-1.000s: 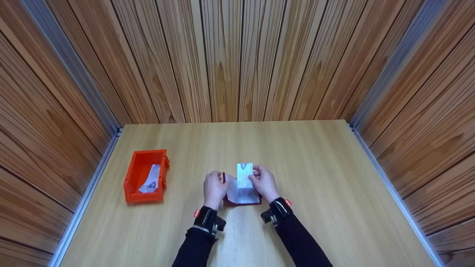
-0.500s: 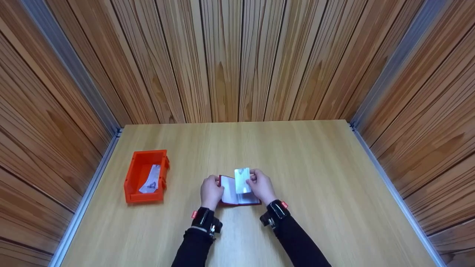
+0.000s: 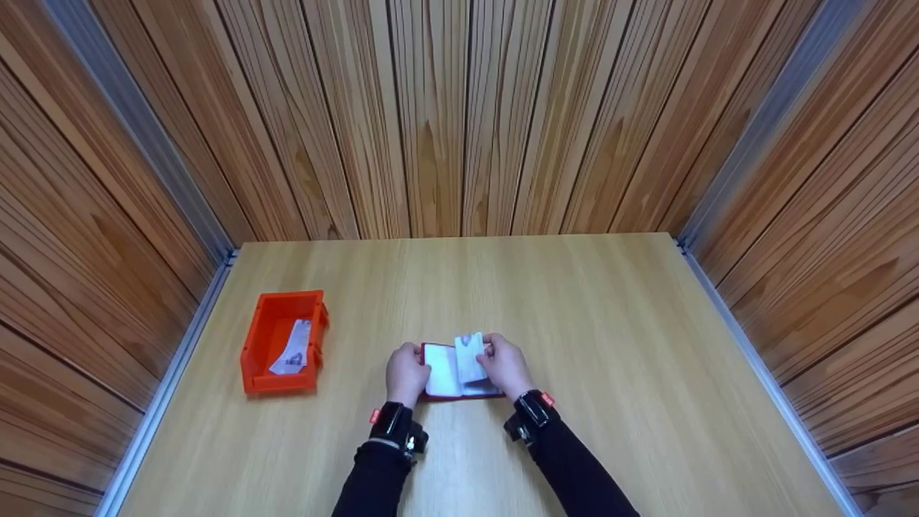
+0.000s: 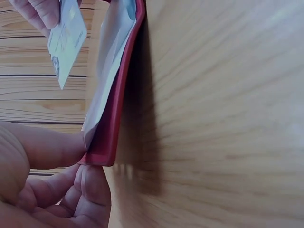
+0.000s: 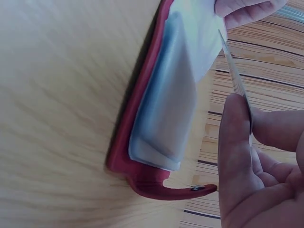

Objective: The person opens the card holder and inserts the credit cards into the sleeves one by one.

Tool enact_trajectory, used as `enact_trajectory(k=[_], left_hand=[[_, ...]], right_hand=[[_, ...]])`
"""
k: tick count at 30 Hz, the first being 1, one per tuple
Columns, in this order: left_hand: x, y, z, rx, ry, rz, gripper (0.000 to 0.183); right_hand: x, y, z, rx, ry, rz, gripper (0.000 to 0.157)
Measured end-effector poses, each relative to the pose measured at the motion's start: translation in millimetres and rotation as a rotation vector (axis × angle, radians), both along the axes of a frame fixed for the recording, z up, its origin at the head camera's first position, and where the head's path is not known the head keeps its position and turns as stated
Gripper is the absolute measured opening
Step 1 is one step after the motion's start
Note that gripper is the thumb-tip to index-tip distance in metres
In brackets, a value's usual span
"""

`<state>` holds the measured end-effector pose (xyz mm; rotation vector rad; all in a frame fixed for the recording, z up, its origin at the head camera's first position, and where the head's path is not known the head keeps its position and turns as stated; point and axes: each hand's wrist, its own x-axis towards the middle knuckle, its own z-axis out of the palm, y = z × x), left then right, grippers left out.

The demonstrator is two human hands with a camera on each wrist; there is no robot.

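A red card holder [image 3: 441, 372] lies spread on the table, its pale plastic sleeves [image 5: 166, 99] showing. With thumb and fingers my left hand [image 3: 407, 373] pinches the holder's left edge; the left wrist view shows the thumb over the red cover [image 4: 115, 111] and sleeves. My right hand [image 3: 506, 366] pinches a pale card [image 3: 469, 357] by its right side, tilted above the holder's right half. In the right wrist view the card [image 5: 235, 71] is seen nearly edge-on, apart from the sleeves. A short red strap [image 5: 180, 192] with a snap sticks out from the holder.
An orange bin [image 3: 253, 352] stands on the left of the wooden table [image 3: 610, 323], with printed paper or a card [image 3: 293, 348] inside. Wood-panelled walls [image 3: 431, 143] with metal corner strips enclose the back and sides.
My right hand has drawn the card slightly left and nearer to me, lower over the holder. My left hand has moved left and nearer, spreading the holder's left side flatter.
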<state>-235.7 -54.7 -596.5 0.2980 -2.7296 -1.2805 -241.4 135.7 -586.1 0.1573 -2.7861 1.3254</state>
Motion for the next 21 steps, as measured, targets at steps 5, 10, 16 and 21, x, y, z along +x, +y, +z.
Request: enact_trajectory(k=[5, 10, 16, 21], left_hand=[[-0.2, -1.4, -3.0, -0.003, -0.004, -0.005, 0.022], [-0.2, -1.9, -5.1, -0.012, -0.003, -0.002, 0.02], [-0.8, -2.3, -8.1, -0.027, -0.007, -0.001, 0.02], [0.2, -2.7, -7.7, -0.02, -0.022, 0.0, 0.019]], right_hand=[[0.9, 0.0, -1.7, 0.041, -0.014, 0.012, 0.028], [1.2, -0.4, -3.1, 0.075, -0.016, 0.026, 0.03], [0.7, -2.3, -4.5, 0.11, -0.028, 0.019, 0.029], [1.1, -4.4, -4.8, 0.117, -0.045, 0.009, 0.028]])
